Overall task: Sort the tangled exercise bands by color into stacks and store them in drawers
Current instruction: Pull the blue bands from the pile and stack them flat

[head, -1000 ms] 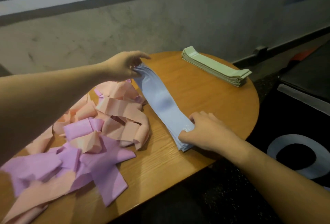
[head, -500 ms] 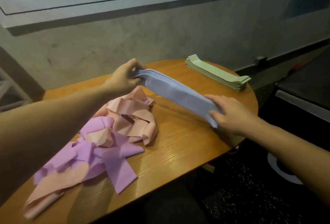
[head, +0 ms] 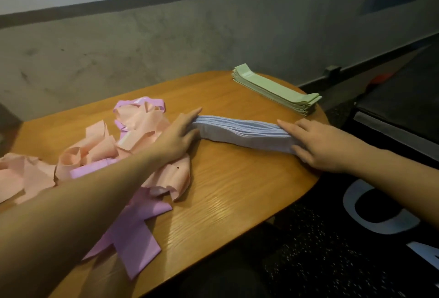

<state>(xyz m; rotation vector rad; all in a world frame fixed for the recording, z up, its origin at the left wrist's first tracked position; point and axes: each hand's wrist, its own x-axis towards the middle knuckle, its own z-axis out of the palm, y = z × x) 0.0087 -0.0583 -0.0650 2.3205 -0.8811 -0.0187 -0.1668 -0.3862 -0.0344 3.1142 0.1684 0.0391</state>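
Both hands are on the blue stack of bands [head: 242, 132]. The left hand [head: 177, 134] has its fingers laid fairly straight along the stack's left end, and the right hand [head: 316, 144] has the other end between thumb and extended fingers; whether either hand truly clamps it cannot be told. The stack lies across the middle of the wooden table [head: 225, 193], its right end close to the table's right edge, its layers roughly squared and slightly fanned on the near side.

As a judgement, two colours look sorted. The green stack of bands [head: 273, 89] sits neatly piled at the far right corner, well apart from the blue one, which seems to be getting its last tidying.

Much is left. On the table's left side the peach bands [head: 145, 126] and purple bands [head: 133, 245] lie looped and mixed together in one tangle, partly under the left forearm, some purple strips reaching toward the near edge. These must be separated into two more stacks. No drawers are in view, so storing looks not yet begun.
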